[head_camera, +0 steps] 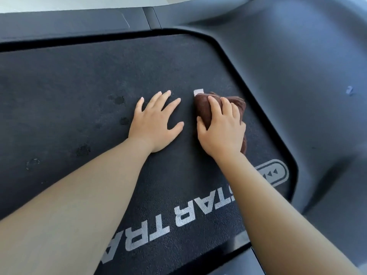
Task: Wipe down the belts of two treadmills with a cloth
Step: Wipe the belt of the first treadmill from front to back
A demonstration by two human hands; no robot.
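A black textured treadmill belt (79, 92) with grey lettering fills most of the view. My right hand (222, 130) presses a bunched brown cloth (204, 110) onto the belt near its right edge, fingers curled over the cloth. A small grey mark on the belt shows just above the cloth. My left hand (155, 122) lies flat on the belt to the left of the cloth, fingers spread, holding nothing. Several dark damp spots (119, 100) dot the belt left of my left hand.
The dark grey motor cover (297, 66) curves around the belt's right side. A grey side rail (69, 22) runs along the top edge, with pale floor beyond it. A grey arrow logo (276, 173) is printed on the belt by my right forearm.
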